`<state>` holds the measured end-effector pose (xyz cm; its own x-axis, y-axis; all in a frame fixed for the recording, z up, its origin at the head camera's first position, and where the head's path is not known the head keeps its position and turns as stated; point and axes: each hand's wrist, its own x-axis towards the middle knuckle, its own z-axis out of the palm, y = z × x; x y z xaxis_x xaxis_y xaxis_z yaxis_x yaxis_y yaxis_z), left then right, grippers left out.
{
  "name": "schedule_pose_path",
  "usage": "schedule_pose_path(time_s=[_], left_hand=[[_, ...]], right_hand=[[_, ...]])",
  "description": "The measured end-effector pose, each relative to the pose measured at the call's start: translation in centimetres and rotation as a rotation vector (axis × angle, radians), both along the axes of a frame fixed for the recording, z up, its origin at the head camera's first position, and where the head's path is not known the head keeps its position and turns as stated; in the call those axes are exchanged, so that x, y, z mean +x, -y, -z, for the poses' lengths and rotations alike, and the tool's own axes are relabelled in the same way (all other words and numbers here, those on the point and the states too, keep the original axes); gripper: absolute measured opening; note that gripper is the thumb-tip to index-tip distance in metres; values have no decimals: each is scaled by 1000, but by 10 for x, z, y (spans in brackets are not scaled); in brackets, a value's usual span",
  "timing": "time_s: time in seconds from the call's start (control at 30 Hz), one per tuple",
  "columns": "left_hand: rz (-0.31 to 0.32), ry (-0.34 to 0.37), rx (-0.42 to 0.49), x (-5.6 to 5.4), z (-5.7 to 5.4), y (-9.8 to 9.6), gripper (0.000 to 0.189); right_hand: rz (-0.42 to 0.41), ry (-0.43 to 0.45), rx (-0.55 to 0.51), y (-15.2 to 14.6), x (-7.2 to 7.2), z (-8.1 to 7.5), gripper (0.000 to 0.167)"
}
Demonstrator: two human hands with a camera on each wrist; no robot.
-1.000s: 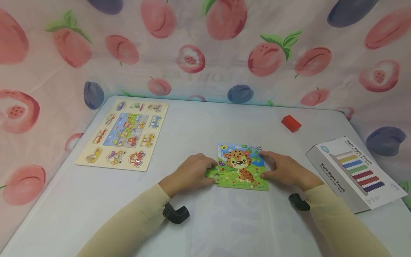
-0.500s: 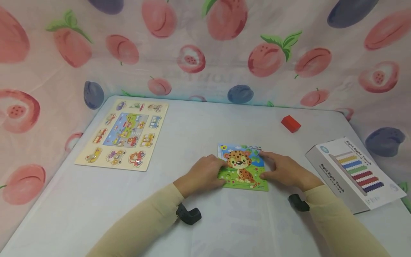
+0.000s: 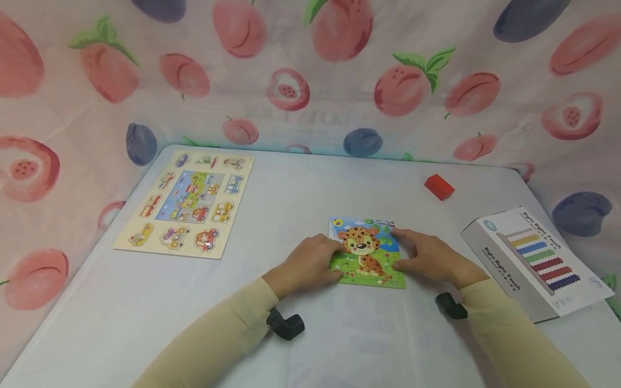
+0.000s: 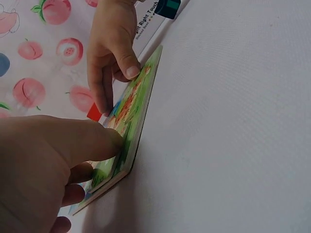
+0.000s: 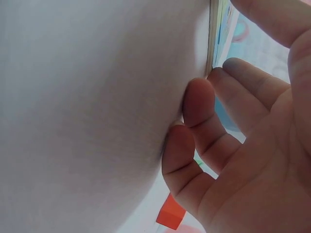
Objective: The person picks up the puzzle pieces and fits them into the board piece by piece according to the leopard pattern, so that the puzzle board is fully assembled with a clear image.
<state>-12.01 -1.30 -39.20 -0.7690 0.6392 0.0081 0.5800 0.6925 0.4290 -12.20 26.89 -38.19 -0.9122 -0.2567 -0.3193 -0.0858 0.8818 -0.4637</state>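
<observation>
A square jigsaw puzzle (image 3: 371,267) with a cartoon leopard on green grass lies flat in front of me. My left hand (image 3: 306,265) is over its left side, thumb and fingers pinching a green puzzle piece (image 4: 99,174). In the left wrist view this piece sits slightly proud of the board, and the hand covers much of it. My right hand (image 3: 433,256) rests at the puzzle's right edge. Its thumb and forefinger touch the edge, spread apart. In the right wrist view, fingertips (image 5: 198,99) stand against the table right beside the board's edge.
A wooden vehicle peg puzzle (image 3: 118,242) lies at the back left. A red block (image 3: 439,187) stands at the back right. The white box (image 3: 504,288) with coloured bars printed on it is beyond my right forearm. A fruit-print curtain (image 3: 335,81) hangs behind the table.
My left hand has moved right with the green piece, from beside the puzzle's left edge to over the board, then held still. The right hand has stayed in place.
</observation>
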Motion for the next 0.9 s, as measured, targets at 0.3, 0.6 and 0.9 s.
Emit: schedule_pose_path(time_s=[0.3, 0.6, 0.9], left_hand=[[15, -18, 15, 1, 3, -4, 42], [8, -23, 10, 2, 3, -10, 40], [-10, -33, -20, 3, 2, -9, 42]], right_hand=[[-3, -3, 0, 0, 0, 0, 86], [2, 3, -1, 0, 0, 0, 87], [7, 10, 2, 0, -1, 0, 87]])
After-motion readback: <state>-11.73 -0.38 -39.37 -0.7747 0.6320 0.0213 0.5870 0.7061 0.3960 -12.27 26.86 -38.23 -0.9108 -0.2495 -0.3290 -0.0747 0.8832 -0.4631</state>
